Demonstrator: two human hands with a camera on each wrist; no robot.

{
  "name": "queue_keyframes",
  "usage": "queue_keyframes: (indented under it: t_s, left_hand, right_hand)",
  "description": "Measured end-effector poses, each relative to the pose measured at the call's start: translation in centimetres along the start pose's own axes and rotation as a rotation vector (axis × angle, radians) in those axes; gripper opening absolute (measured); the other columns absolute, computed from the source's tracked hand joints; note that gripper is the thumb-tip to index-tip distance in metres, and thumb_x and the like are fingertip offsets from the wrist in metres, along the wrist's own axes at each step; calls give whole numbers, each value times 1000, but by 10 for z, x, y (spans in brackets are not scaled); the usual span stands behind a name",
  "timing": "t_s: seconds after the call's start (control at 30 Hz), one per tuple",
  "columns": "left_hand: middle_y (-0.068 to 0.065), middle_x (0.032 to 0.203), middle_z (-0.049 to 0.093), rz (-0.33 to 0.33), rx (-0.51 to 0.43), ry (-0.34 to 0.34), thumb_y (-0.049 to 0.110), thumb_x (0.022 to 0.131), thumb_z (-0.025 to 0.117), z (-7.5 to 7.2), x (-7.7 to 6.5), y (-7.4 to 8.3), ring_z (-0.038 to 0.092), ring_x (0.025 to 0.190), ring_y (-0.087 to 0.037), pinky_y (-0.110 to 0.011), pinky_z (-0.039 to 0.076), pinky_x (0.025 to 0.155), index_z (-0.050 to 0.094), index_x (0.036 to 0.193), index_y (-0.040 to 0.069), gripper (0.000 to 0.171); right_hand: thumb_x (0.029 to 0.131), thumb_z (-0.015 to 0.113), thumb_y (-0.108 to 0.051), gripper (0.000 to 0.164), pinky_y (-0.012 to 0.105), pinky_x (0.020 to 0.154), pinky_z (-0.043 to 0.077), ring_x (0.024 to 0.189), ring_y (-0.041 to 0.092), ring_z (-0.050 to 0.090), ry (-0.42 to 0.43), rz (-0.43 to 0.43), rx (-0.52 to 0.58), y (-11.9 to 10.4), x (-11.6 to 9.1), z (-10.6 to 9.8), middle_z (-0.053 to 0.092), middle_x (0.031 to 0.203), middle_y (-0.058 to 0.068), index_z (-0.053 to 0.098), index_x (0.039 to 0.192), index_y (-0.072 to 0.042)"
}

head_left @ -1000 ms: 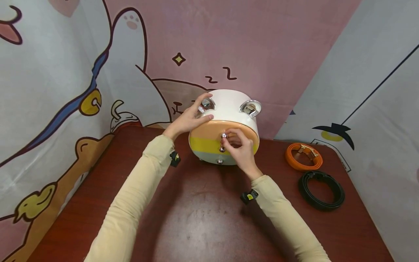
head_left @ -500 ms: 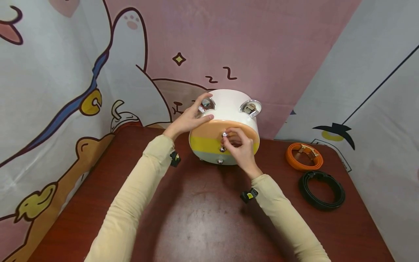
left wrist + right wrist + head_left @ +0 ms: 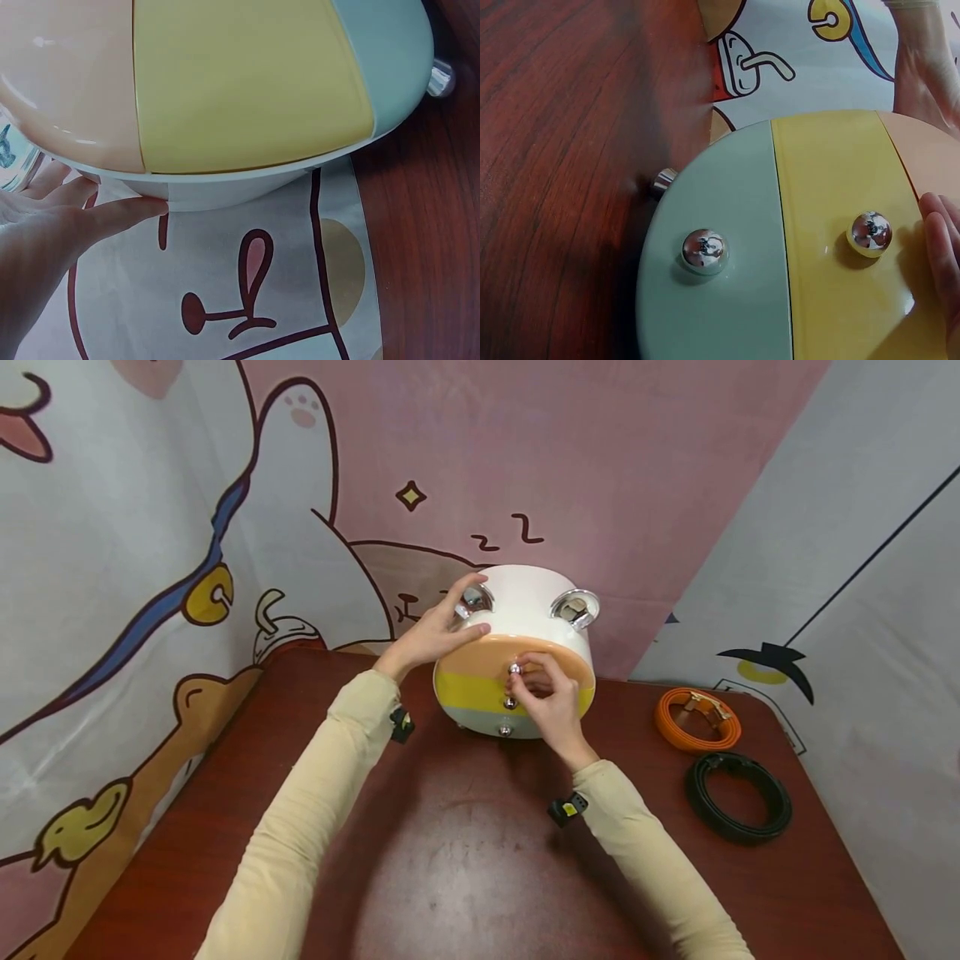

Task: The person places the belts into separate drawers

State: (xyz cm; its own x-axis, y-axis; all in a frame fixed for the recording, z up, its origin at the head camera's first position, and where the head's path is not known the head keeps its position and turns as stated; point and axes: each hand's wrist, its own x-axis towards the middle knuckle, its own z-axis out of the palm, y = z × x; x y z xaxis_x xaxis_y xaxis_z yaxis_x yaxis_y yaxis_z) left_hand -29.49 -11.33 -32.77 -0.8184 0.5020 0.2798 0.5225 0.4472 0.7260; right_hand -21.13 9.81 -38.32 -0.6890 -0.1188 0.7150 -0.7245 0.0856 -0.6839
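A white rounded mini drawer cabinet [image 3: 525, 597] stands against the fabric backdrop. Its front has three drawers: peach on top, yellow [image 3: 472, 691] in the middle and pale green [image 3: 727, 180] at the bottom, each with a round chrome knob. My right hand [image 3: 557, 697] pinches the top drawer's knob [image 3: 514, 669] between thumb and fingertips. My left hand [image 3: 429, 635] rests on the cabinet's upper left, fingers spread about a chrome ear-shaped ring [image 3: 474, 599], thumb along the casing near the front edge. In the left wrist view, the drawer fronts look flush with the casing.
Right of the cabinet, a coiled orange belt [image 3: 696, 719] and a coiled black belt [image 3: 738, 797] lie on the dark red-brown table [image 3: 450, 852]. A second chrome ring [image 3: 575, 607] sits at the cabinet's upper right. A cartoon-printed cloth [image 3: 600, 460] hangs close behind.
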Motion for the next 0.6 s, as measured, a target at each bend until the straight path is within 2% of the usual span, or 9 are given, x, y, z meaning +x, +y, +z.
queue_keyframes:
  t_s: [0.3, 0.53, 0.6]
  left_hand:
    - [-11, 146, 37, 12, -3, -4, 29, 96, 63, 0, 1, -2, 48, 120, -28, -47, 37, 99, 17, 153, 28, 73]
    - [-11, 146, 37, 29, -7, -6, 27, 95, 65, 0, 2, -4, 48, 121, -28, -47, 37, 100, 17, 153, 25, 75]
    - [-9, 148, 35, 31, -5, -1, 28, 94, 66, 0, 3, -4, 46, 123, -28, -47, 36, 102, 18, 152, 26, 76]
  right_hand:
    - [83, 62, 19, 22, 27, 58, 55, 63, 45, 64, 12, 14, 8, 2, -2, 1, 65, 77, 30, 55, 103, 17]
    - [85, 62, 18, 22, 43, 56, 55, 62, 47, 63, 0, 24, 12, 1, -2, 1, 65, 78, 31, 54, 105, 17]
    - [85, 61, 18, 22, 44, 56, 54, 62, 47, 63, -5, 30, 14, 0, -3, 0, 65, 79, 32, 54, 106, 17]
